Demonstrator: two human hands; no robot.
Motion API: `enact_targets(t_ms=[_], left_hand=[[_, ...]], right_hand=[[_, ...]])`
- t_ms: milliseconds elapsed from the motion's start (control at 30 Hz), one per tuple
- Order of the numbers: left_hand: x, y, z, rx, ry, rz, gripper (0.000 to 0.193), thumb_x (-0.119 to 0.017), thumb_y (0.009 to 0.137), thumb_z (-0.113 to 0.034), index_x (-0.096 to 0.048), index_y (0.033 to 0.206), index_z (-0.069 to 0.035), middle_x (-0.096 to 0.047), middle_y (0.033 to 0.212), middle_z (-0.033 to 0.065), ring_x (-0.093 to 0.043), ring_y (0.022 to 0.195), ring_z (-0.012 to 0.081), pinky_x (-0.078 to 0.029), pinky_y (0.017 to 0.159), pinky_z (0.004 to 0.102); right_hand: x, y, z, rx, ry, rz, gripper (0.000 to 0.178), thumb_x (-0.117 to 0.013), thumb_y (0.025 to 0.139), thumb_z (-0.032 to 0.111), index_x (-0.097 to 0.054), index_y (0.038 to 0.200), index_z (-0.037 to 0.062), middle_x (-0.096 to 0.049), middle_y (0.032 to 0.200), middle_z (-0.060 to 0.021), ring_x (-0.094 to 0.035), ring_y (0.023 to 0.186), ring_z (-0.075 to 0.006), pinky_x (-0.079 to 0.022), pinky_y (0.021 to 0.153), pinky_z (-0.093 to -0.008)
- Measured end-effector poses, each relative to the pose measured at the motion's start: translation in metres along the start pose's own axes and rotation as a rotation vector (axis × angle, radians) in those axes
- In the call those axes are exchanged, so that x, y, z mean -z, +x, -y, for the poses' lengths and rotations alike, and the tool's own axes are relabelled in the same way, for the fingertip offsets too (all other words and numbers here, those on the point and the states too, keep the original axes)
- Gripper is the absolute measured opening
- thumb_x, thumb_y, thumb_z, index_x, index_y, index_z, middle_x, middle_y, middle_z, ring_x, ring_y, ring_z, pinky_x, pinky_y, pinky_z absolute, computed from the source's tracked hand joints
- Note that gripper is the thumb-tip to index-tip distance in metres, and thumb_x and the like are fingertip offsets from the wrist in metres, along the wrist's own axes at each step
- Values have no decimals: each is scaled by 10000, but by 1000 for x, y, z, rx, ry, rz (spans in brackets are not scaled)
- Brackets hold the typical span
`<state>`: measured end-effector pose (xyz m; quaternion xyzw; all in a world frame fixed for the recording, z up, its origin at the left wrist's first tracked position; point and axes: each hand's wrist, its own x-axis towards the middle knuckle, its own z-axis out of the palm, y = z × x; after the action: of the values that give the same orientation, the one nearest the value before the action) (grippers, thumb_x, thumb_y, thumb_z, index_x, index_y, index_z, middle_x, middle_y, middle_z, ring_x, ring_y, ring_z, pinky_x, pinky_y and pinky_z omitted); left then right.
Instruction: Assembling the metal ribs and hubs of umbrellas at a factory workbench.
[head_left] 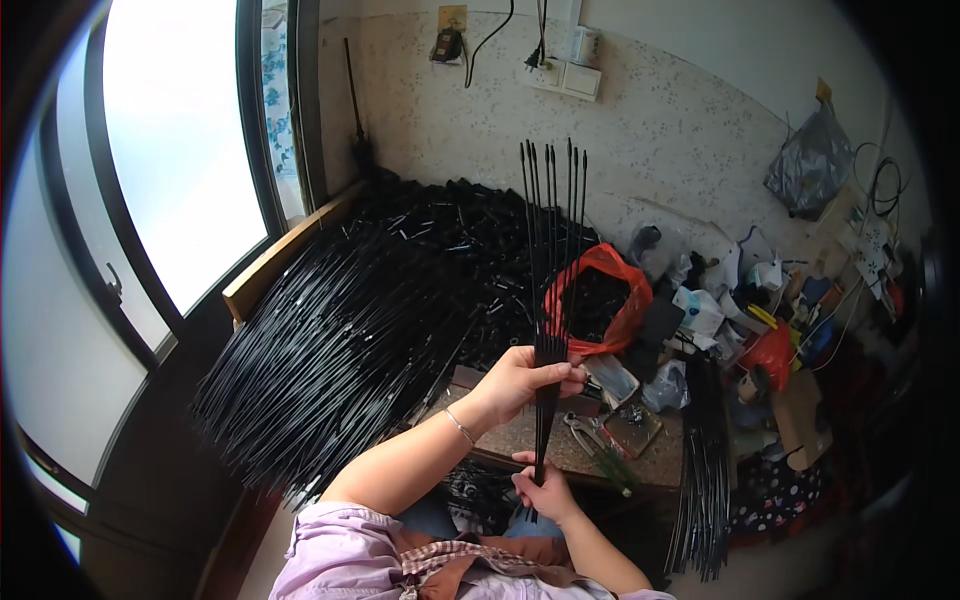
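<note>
A bundle of thin black rods [548, 330] stands upright in front of me, its tops fanned out and tipped with small thicker ends. My left hand [525, 380] is closed around the middle of the bundle, thumb laid across it. Lower down, my right hand [545, 494] grips the same rods near their gathered bottom ends. Behind the bundle is a red plastic bag [630, 310], open at the top, with small black pieces inside. To the left lies a large heap of similar black rods [310, 350], their ends hanging over the table's near side.
Small black parts [440, 225] are piled at the back. Pliers [585, 432] and a small tray [636, 430] lie on the tabletop [660, 462]. More black rods [705, 470] hang over the right edge. Mixed clutter [775, 310] fills the far right, and a window [175, 130] stands left.
</note>
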<state>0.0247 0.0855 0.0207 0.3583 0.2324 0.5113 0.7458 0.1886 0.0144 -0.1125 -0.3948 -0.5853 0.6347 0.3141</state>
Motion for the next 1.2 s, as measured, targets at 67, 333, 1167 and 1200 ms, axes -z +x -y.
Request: enact_targets(t_ms=[67,333,1167,1200], left_hand=[[5,-3,9,-131,317,99,224,-576,851,-54,-577,1055,36,-647,942,121,-632,868,198,-510,811,316],[34,-52,86,-672,1079,569,136,-658,768,-122,-584,724,-17,-550,636,109,-545,579,287,-435,532,361],[97,-9,111,-624,1775,1004,332,-488,748,-227,-596,1043,-122,-297,1426,76,-242,1335,234,-163,1078,485],[99,-9,110,-612,1785,1035,306,-486,749,-223,-609,1003,-107,-311,1418,82,-245,1334,237,-165,1076,486]], right_hand=[[10,-4,-7,-13,38,52,330,-602,852,145,-483,1156,98,-552,759,10,-536,660,-77,-432,578,-216],[35,39,40,-351,900,208,697,-270,872,616,-404,1211,22,-505,1201,-215,-522,1069,-347,-407,926,-468],[69,101,-1,-247,561,-446,420,-532,866,432,-473,1084,78,-594,989,-121,-584,898,-240,-439,827,-370],[72,113,-12,-309,687,-273,412,-518,866,451,-474,1062,91,-594,993,-135,-587,884,-273,-450,803,-379]])
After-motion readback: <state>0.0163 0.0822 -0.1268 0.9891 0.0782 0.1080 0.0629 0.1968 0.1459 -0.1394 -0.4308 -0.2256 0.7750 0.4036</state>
